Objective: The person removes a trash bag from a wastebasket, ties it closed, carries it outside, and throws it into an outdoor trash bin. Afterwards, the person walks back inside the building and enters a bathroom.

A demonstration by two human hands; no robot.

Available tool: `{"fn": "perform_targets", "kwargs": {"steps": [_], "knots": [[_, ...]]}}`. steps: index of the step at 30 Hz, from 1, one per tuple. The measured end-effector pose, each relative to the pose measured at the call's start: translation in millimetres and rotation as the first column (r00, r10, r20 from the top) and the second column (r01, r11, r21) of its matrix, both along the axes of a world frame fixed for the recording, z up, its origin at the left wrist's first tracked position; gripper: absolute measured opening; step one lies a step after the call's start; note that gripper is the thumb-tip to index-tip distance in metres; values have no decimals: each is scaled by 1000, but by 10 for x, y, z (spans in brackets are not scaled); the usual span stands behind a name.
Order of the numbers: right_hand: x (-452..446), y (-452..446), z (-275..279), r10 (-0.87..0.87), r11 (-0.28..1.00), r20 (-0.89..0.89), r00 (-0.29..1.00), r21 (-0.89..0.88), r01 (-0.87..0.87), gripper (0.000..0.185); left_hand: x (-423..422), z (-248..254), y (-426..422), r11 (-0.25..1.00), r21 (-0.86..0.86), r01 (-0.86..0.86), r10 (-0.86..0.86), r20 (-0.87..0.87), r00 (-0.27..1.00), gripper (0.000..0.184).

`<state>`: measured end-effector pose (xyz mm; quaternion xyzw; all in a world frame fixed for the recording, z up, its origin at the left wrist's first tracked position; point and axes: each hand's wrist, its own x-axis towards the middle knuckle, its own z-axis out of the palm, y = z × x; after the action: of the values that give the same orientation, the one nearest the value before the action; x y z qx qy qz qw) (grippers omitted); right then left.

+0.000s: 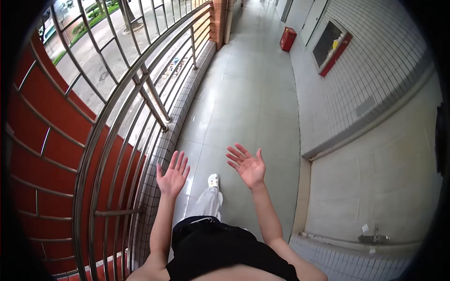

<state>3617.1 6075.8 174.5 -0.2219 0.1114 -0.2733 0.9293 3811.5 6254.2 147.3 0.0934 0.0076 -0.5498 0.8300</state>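
My left hand [173,181] is held out palm up with its fingers stretched and spread, and nothing lies in it. The metal railing [112,154] is the nearest thing on that side, apart from the hand. My right hand [249,167] is likewise palm up, fingers spread, holding nothing. Below both hands is the tiled floor [248,103], where one white shoe [213,181] and a light trouser leg [206,203] show. A black top [225,253] covers my body at the bottom of the view.
The corridor runs ahead between the railing and a tiled wall [375,61]. A red box [288,39] stands by the wall, near a red-edged wall recess [329,46]. At right is a pale door [370,182] with a metal latch [374,238]. A brick pillar [219,23] rises at left.
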Motion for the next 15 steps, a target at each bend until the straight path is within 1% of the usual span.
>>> {"fn": "perform_targets", "kwargs": {"steps": [2,3,4,5,6,7,8,10,11,12,14,15], "knots": [[418,-761,-148,16,1000,15,1000,4,-16,70,541,-230,-654,998,0,-62,62,-1,998,67],[506,-1132,-255,-48,998,4,999,27,48,70,799,-319,-1011,998,14,-54,53,8,999,67],[623,-1584,-295,-115,993,-1,993,31,115,70,1051,-369,-1525,1000,27,-3,3,3,1000,67],[728,-1995,-311,-130,991,3,991,27,130,70,1236,-403,-2055,998,41,51,-51,-10,999,67],[756,-2363,-318,-188,980,-18,982,64,188,69,1334,-398,-2547,992,61,107,-105,-39,994,67],[692,-2673,-312,-252,961,-48,967,108,256,69,1352,-295,-2995,989,72,132,-129,-56,990,67],[560,-3010,-266,-279,953,-55,959,106,283,69,1334,-147,-3496,981,48,188,-186,-40,982,67],[542,-3750,-192,-359,929,-121,926,47,366,68,1571,165,-4586,952,-20,304,-304,29,952,68],[638,-4160,-205,-400,913,-148,904,21,408,68,1760,220,-5124,941,-27,337,-336,44,941,68],[767,-4605,-232,-429,900,-140,892,19,436,68,1936,224,-5625,916,-34,400,-396,87,914,68],[1001,-5438,-338,-498,865,-183,848,-40,500,68,2223,103,-6450,858,-23,514,-505,148,850,69],[1124,-5896,-410,-523,851,-194,830,-73,520,68,2394,14,-6855,850,-20,527,-518,153,841,69]]}}
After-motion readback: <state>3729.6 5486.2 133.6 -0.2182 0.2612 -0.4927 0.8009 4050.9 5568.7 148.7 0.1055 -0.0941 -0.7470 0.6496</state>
